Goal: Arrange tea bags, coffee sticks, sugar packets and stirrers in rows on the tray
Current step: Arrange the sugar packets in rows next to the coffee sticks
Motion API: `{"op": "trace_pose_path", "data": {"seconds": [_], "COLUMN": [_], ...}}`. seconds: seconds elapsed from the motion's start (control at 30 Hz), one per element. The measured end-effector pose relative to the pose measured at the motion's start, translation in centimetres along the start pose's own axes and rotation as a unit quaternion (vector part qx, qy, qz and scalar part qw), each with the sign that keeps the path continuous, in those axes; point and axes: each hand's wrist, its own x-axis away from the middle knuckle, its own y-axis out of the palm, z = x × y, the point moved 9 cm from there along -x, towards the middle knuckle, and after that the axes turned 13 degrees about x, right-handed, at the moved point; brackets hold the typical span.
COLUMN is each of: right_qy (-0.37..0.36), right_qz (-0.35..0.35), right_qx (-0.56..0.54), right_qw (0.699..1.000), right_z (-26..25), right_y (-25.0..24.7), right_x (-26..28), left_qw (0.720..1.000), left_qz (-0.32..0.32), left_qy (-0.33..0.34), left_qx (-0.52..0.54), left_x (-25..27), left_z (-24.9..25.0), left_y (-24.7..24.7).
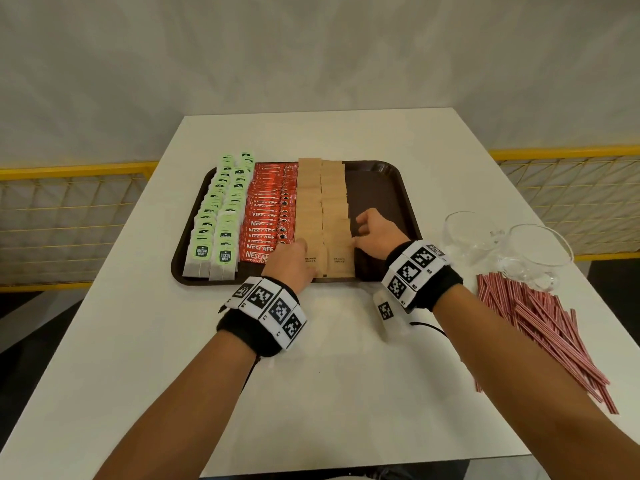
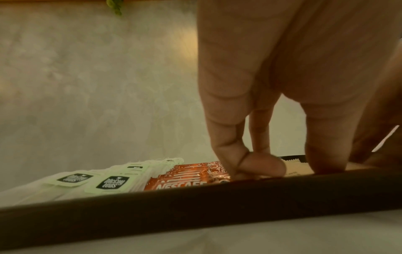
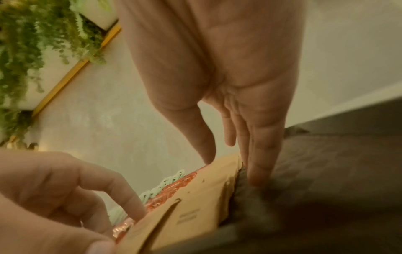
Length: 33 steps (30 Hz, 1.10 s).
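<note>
A dark brown tray (image 1: 381,174) sits on a white table (image 1: 329,375). Along its left side run two overlapping rows of tea bags (image 1: 221,216) with pale green tags and dark labels, white sachets showing at the near end. Just beside them lie red coffee sticks (image 1: 266,216) lettered in white, stacked like shingles in one row. Next come two rows of plain tan sugar packets (image 1: 322,202), the nearest ones printed with small dark text. The right part of the tray is bare brown.

The left hand (image 1: 294,265) rests at the near end of the left sugar row, where it borders the coffee sticks. In the left wrist view its fingers (image 2: 226,154) point down and curl at the tips behind the tray rim (image 2: 195,214), which hides what they touch; whether they pinch a packet cannot be told. The right hand (image 1: 375,233) lies with straight fingers (image 3: 261,163) along the right edge of the right sugar row, thumb on top of the packets, pressing rather than gripping.

Off the tray to the right stand two clear glass cups (image 1: 502,244), their outlines faint against the table. Nearer lies a loose heap of red-and-white striped stirrers (image 1: 540,330), well apart from the tray. The right forearm covers part of the heap.
</note>
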Motion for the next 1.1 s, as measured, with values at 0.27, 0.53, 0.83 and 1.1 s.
{"op": "trace_pose_path", "data": {"seconds": [0.27, 0.53, 0.83, 1.1], "right_qy": [0.005, 0.014, 0.029, 0.028], "right_qz": [-0.083, -0.071, -0.036, -0.041], "right_qx": [-0.106, -0.274, -0.307, -0.312], "right_qw": [0.991, 0.959, 0.951, 0.949], "right_z": [-1.4, -2.0, -1.2, -2.9], "right_y": [2.0, 0.9, 0.2, 0.3], "right_x": [0.9, 2.9, -0.3, -3.4], "left_qw": [1.0, 0.999, 0.997, 0.997], "left_qz": [-0.002, 0.003, 0.01, -0.003], "left_qy": [0.0, -0.009, -0.01, -0.002], "left_qx": [0.008, 0.034, 0.07, 0.076], "left_x": [-0.3, -0.6, -0.6, -0.4], "left_z": [-0.1, -0.6, -1.2, -1.2], "left_y": [0.2, 0.3, 0.0, 0.0]}}
